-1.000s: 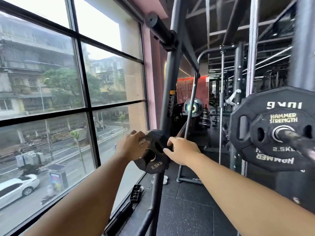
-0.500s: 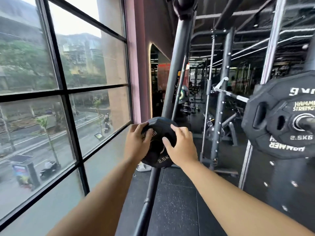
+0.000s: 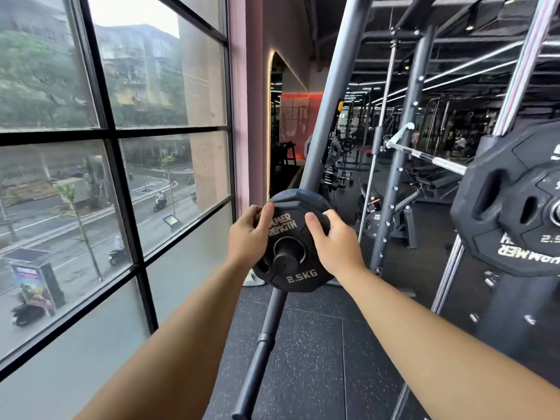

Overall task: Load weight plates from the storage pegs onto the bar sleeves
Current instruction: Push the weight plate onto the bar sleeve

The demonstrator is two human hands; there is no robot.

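Observation:
A small black 2.5 kg weight plate (image 3: 298, 268) sits on a black storage peg (image 3: 285, 262) of the slanted rack post (image 3: 325, 122); the peg's end shows through the plate's hole. My left hand (image 3: 250, 237) grips the plate's left edge, thumb on its face. My right hand (image 3: 335, 241) grips the right edge, thumb on the face as well. At the right edge hangs a large black plate (image 3: 497, 207) with a smaller 2.5 kg plate (image 3: 545, 231) in front of it, both on the bar sleeve.
A tall window (image 3: 106, 147) with black frames runs along the left. The slanted post continues down to the black rubber floor (image 3: 303, 359). Chrome guide rods (image 3: 521, 68), a perforated upright (image 3: 394, 177) and other gym machines fill the right and back.
The view has swung right and moved closer to the small plate. Both hands have stayed on its edges. Its printed face and the peg's end now show fully.

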